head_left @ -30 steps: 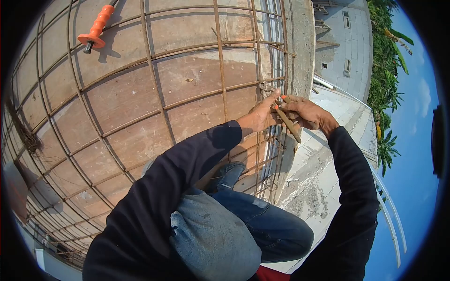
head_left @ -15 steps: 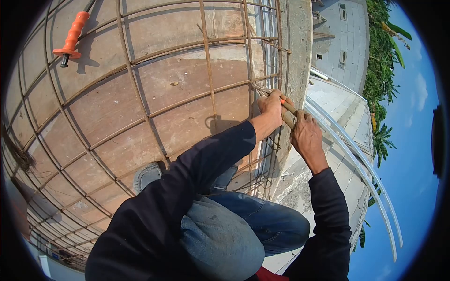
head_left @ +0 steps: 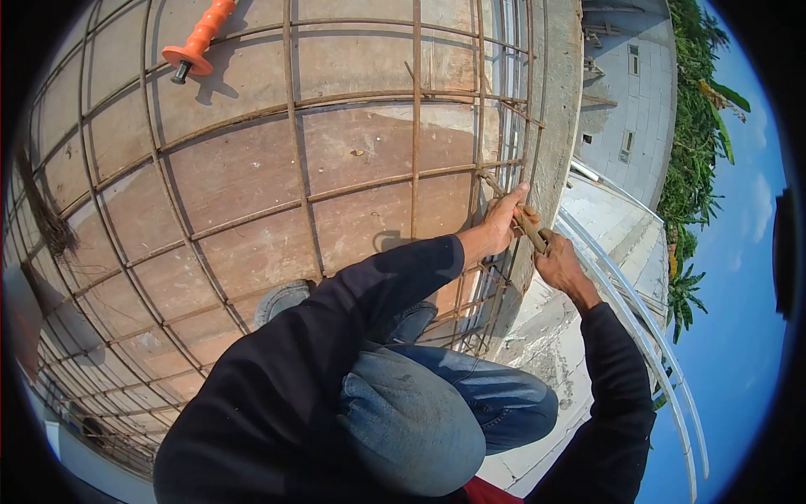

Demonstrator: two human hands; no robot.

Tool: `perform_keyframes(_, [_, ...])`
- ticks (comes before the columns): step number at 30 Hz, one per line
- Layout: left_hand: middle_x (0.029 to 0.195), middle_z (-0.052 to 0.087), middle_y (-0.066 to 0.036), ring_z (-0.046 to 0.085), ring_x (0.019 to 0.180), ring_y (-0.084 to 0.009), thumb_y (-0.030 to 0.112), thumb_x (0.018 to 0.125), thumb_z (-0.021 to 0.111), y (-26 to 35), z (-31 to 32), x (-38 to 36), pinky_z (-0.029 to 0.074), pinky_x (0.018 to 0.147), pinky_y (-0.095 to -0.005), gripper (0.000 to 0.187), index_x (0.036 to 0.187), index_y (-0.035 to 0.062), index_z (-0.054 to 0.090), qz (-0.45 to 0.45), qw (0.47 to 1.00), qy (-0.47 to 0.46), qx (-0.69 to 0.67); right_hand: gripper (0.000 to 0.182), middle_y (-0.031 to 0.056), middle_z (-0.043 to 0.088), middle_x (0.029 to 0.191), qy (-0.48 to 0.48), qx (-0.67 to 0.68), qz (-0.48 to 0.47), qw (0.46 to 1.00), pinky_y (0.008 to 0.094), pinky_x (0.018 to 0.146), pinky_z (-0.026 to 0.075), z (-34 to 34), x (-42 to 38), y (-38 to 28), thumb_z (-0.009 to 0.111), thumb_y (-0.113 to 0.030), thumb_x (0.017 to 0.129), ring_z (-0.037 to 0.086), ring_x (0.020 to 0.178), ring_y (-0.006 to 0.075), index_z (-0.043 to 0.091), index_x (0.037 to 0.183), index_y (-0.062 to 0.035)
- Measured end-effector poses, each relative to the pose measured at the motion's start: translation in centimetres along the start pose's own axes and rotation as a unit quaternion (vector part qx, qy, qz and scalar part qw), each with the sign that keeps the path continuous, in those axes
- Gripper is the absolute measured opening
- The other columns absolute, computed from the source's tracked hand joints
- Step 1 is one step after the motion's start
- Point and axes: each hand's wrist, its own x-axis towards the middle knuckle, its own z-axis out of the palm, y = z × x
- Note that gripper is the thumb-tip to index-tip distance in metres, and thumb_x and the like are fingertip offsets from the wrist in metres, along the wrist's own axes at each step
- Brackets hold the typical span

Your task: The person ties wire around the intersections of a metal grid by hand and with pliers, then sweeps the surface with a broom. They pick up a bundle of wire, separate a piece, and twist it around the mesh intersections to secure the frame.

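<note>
My right hand point(head_left: 561, 260) is closed round the muddy brown handles of what look like pincers point(head_left: 531, 228). Close by, my left hand point(head_left: 504, 220) has its fingers curled at the front part of the same tool, with the thumb stretched along it. The tool's narrow tip point(head_left: 487, 177) reaches a crossing of rusty rebar point(head_left: 449, 171) near the concrete edge. My fingers partly cover the tool, and any tie wire at its tip is too small to make out.
A chisel with an orange guarded grip point(head_left: 201, 38) lies on the mesh at upper left. Brown boards point(head_left: 369, 143) lie under the bars. A concrete ledge point(head_left: 554, 109) runs alongside, with metal channels point(head_left: 638, 319) beyond it. A wire bundle point(head_left: 52, 218) hangs at far left.
The view has shifted, so the mesh and chisel appear farther right and the chisel higher. My right hand has turned on the handles, and my left thumb now points out along the tool.
</note>
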Motion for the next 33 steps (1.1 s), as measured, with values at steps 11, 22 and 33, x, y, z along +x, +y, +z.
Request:
perform_keyframes(11, [0.071,0.062,-0.006,0.059,0.059,-0.018,0.035,0.083,0.06,-0.4,1.8,1.3,0.049,0.056,-0.0312,0.027,0.079,0.0086,0.056,0.058,0.99,0.031,-0.121,0.044,0.0096,0.053,0.07,-0.06,0.319,0.321,0.89,0.0299,0.037,0.04,-2.3,0.2,-3.6,0.061,-0.036,0.081,0.05,0.048,0.0201,0.052,0.102,0.0018])
perform_keyframes(22, [0.056,0.051,-0.006,0.053,0.041,-0.0198,0.02,0.082,0.059,-2.4,2.1,3.0,0.04,0.036,-0.0317,0.023,0.068,0.006,0.047,0.157,0.964,0.176,-0.125,0.057,0.0269,0.051,0.122,0.21,-0.237,-0.009,0.949,0.0444,0.085,0.046,5.3,0.2,2.9,0.058,-0.01,0.079,0.053,0.107,0.0424,0.042,0.132,0.0016])
perform_keyframes(33, [0.089,0.055,-0.01,0.061,0.086,-0.0271,0.049,0.083,0.067,-0.7,-0.3,-0.4,0.054,0.08,-0.0397,0.049,0.101,0.0082,0.047,0.02,0.991,-0.053,-0.121,0.024,0.0131,0.06,0.073,-0.302,0.452,0.141,0.828,0.0359,0.047,0.049,-2.0,4.4,4.2,0.056,-0.013,0.08,0.055,0.052,0.0207,0.056,0.095,0.0044])
